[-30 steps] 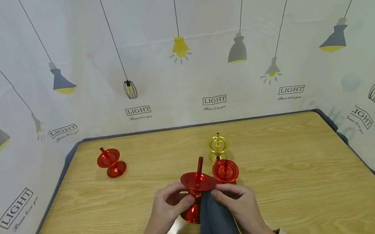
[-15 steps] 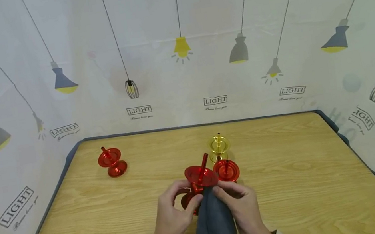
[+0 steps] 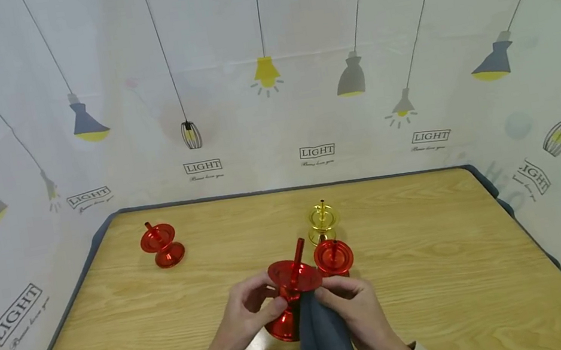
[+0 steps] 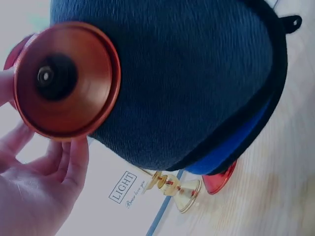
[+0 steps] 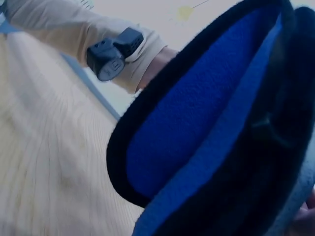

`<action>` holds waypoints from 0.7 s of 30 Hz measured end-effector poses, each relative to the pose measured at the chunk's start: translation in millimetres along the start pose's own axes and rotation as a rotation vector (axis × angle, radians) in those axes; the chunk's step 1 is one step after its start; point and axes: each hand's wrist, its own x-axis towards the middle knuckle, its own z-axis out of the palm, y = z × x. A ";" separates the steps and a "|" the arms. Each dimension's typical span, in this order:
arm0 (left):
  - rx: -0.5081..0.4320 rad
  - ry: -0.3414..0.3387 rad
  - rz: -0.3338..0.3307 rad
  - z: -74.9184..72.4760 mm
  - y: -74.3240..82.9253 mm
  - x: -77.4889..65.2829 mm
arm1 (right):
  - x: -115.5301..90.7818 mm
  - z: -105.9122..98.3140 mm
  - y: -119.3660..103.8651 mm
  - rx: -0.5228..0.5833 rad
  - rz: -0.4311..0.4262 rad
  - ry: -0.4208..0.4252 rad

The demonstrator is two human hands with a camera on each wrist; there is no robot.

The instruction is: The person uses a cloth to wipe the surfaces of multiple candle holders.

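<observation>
My left hand [image 3: 241, 321] grips a shiny red candle holder [image 3: 308, 279] by its stem, under the wide dish. A thin tube rises from that dish, leaning right. In the left wrist view the hollow underside of its base [image 4: 96, 91] faces the camera. Against the right side of the holder, my right hand [image 3: 360, 315] pinches a dark grey-blue cloth [image 3: 323, 335] just below the dish rim. The cloth hangs down in folds. Bright blue lining [image 5: 182, 118] and a black border show in the right wrist view, where the right fingers are mostly hidden.
Just beyond the hands stands another red candle holder [image 3: 333, 258], with a gold one [image 3: 322, 217] behind it. A third red candle holder [image 3: 169, 255] is at the table's far left. White sheeting [image 3: 247, 168] printed with lamps surrounds the wooden table [image 3: 463, 268].
The held candle holder tipped and rose slightly, base swinging behind the left fingers, then came back lower with its base in sight. The cloth shifted along with it. Both hands keep their hold.
</observation>
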 end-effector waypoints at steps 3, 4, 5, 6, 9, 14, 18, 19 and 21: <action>0.014 -0.009 -0.017 -0.6 2.2 -0.3 | 0.6 -0.7 -0.2 0.024 0.030 -0.023; 0.030 0.017 -0.027 0.8 3.3 -0.7 | 0.8 -0.5 -0.6 0.025 0.032 -0.017; 0.056 0.057 -0.040 2.9 4.5 -1.3 | 1.0 -0.2 -1.0 0.022 0.031 -0.007; 0.089 0.102 -0.050 5.7 6.0 -2.0 | 1.3 0.1 -1.4 0.020 0.028 0.006; 0.201 0.242 -0.053 16.7 8.7 -3.5 | 1.8 0.8 -2.2 0.006 0.005 0.051; 0.449 0.350 0.039 33.3 7.7 -4.5 | 0.6 1.5 -0.8 -0.025 -0.079 0.112; 0.387 0.384 -0.023 37.7 5.1 -3.7 | -1.2 1.0 0.2 -0.037 -0.121 0.128; 0.341 0.378 -0.053 36.5 4.6 -4.0 | -1.4 0.6 0.5 -0.042 -0.122 0.124; 0.247 0.340 -0.082 31.9 3.3 -4.8 | -1.0 -0.7 0.6 -0.047 -0.110 0.109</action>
